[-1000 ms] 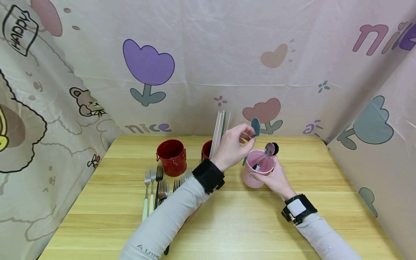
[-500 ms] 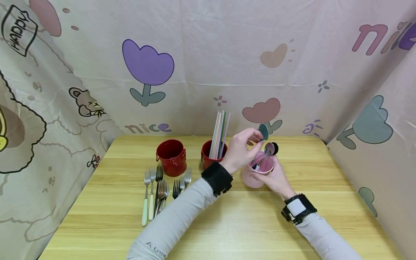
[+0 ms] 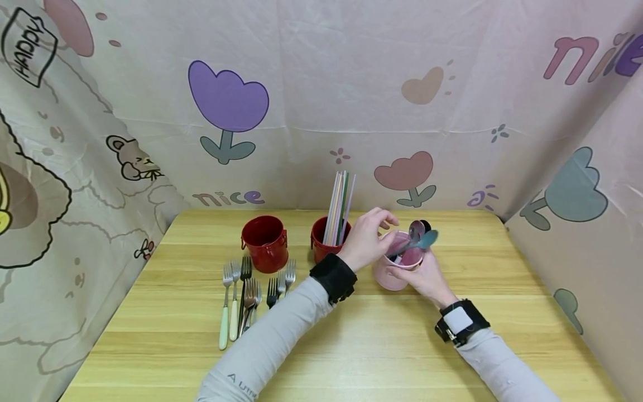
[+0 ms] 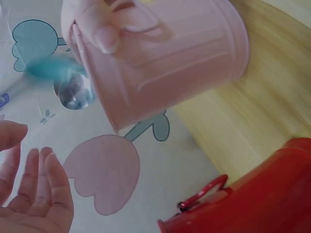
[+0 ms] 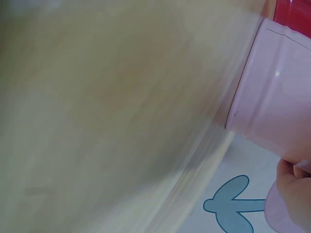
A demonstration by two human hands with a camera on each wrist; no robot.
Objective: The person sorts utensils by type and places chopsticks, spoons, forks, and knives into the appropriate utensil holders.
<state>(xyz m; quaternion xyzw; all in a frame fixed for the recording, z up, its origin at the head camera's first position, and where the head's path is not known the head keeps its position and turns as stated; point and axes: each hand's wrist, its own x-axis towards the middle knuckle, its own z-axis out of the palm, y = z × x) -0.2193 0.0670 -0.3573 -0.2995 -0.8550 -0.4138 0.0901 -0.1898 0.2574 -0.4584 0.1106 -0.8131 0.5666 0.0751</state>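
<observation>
A pink bucket (image 3: 389, 277) stands at the right of the table with several spoons leaning in it. My right hand (image 3: 431, 281) grips its rim, thumb on the near side. A teal spoon (image 3: 428, 240) lies slanted in the bucket mouth, its bowl out over the right rim; it is blurred in the left wrist view. Beside it are a shiny metal spoon (image 3: 416, 230) and a black spoon (image 3: 427, 225). Next to the bucket's left rim is my left hand (image 3: 369, 239), fingers loosely bent, holding nothing; the left wrist view has a gap between the fingers and the spoon.
Left of the pink bucket, a red bucket (image 3: 320, 252) holds several straws (image 3: 335, 215). Another red bucket (image 3: 268, 257) stands farther left. Several forks (image 3: 234, 301) lie in front of it, some partly behind the left sleeve (image 3: 271, 335). A printed cloth (image 3: 311, 100) hangs behind the table.
My left hand has carried the teal spoon right to the pink bucket and let go; the spoon has tipped over to the right rim. The right hand has stayed on the bucket.
</observation>
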